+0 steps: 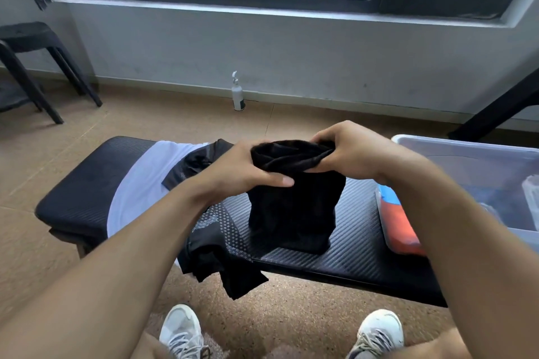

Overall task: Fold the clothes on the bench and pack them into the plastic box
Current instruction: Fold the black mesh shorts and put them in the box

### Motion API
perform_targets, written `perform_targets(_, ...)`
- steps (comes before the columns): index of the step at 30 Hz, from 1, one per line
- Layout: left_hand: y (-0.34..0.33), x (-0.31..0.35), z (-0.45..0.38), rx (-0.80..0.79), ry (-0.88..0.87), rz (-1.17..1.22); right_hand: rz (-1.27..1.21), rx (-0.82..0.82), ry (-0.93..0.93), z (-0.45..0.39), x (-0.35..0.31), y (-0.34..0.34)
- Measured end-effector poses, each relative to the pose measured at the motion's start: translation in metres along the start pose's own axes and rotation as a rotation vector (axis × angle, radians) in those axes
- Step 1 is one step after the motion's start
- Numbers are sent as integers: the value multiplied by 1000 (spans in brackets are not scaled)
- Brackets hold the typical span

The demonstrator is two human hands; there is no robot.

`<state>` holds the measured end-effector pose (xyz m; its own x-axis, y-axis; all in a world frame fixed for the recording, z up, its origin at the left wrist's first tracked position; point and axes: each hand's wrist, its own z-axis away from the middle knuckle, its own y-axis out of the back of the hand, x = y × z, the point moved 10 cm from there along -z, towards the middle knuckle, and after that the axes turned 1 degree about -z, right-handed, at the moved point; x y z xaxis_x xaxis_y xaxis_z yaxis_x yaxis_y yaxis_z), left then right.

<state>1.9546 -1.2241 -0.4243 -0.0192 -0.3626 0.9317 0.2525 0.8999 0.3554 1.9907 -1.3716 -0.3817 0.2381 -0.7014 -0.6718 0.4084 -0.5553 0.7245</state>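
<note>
A black garment [294, 207] hangs over the middle of the black bench [358, 239], its lower edge resting on the pad. My left hand [239, 169] grips its bunched top edge on the left and my right hand [353, 151] grips the top on the right. A white garment [137, 186] lies spread on the bench's left part. Over it lies a black patterned garment [218, 245] that droops off the front edge. The clear plastic box [455, 146] stands at the right end, with folded orange and blue clothes [399, 221] inside.
A white spray bottle [237, 93] stands on the floor by the wall under the window. A black stool [32, 46] is at the far left and a black table leg [495, 108] at the far right. My two white shoes [182, 329] rest on the brown floor.
</note>
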Motion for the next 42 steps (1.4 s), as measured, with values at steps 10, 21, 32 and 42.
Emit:
perform_targets(10, -20, 6, 3, -90, 8, -50, -75, -194, -136, -3, 19, -9)
perform_targets(21, 43, 33, -12, 365, -265, -126, 134, 332, -32, -9, 4, 39)
perform_targets(32, 36, 42, -3, 345, -330, -266, 398, 506, 135, 21, -15, 25)
perform_targets(42, -46, -46, 29, -284, 1, -709, 637, -239, 58, 52, 27, -99)
